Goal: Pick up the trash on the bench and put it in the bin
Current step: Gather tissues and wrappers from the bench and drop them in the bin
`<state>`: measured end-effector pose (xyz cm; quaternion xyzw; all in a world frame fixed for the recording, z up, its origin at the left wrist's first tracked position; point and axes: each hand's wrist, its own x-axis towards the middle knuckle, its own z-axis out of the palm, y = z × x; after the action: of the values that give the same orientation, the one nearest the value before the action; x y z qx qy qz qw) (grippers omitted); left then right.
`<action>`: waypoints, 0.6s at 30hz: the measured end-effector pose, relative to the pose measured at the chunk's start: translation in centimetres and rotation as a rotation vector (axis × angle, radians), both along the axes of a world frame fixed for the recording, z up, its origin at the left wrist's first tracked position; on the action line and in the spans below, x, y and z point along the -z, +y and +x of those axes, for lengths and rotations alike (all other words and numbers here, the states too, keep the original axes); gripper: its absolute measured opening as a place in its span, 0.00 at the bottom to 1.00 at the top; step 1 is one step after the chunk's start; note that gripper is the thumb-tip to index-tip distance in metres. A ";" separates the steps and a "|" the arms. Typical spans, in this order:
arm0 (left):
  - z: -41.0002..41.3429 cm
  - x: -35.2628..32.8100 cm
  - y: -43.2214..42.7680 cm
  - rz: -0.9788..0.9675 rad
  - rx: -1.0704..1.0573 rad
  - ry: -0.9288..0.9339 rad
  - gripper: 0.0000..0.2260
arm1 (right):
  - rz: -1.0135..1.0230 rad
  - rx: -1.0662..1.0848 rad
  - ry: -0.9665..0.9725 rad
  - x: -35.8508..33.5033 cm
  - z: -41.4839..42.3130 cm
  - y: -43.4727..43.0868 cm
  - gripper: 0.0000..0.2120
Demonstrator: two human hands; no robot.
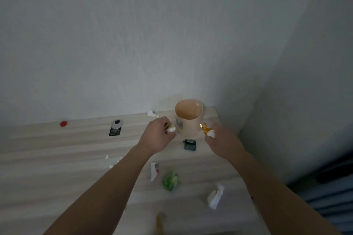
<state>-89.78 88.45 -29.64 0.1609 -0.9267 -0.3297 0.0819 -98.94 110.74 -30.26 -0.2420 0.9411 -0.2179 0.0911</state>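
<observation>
1. Two hands flank the bin [189, 118] on our bench [57, 158].
2. Our left hand [157, 135] grips scraps [169, 128].
3. Our right hand [222, 140] pinches a gold wrapper [204, 128] and tissue [211, 133].

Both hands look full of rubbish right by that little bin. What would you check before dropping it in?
1. Left hand holds scraps: ok.
2. Right hand holds gold wrapper: ok.
3. Bin upright, mouth open: ok.
4. Hands above the bin's mouth: not ok, both sit beside it.
5. Room inside bin: ok, looks empty.
6. Bench cleared: not ok, green wrapper and white paper remain.
</observation>
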 end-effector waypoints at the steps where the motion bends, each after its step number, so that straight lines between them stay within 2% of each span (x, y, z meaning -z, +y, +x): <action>1: -1.2 0.3 -0.4 0.010 0.012 -0.004 0.09 | 0.023 0.009 -0.004 0.0 -0.6 -0.3 0.10; 6: -7.2 1.2 -0.8 0.036 0.136 0.000 0.11 | 0.096 0.106 0.027 0.2 -4.2 0.1 0.10; 9: -10.0 1.7 -1.1 0.046 0.136 -0.023 0.08 | 0.171 0.101 0.032 0.4 -6.4 0.4 0.10; 18: -17.0 2.4 -0.2 -0.002 0.072 -0.101 0.08 | 0.049 0.049 -0.114 3.2 -12.9 0.8 0.09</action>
<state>-106.80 88.26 -32.03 0.1439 -0.9351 -0.3228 0.0235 -111.88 111.53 -33.41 -0.2035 0.9451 -0.2107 0.1451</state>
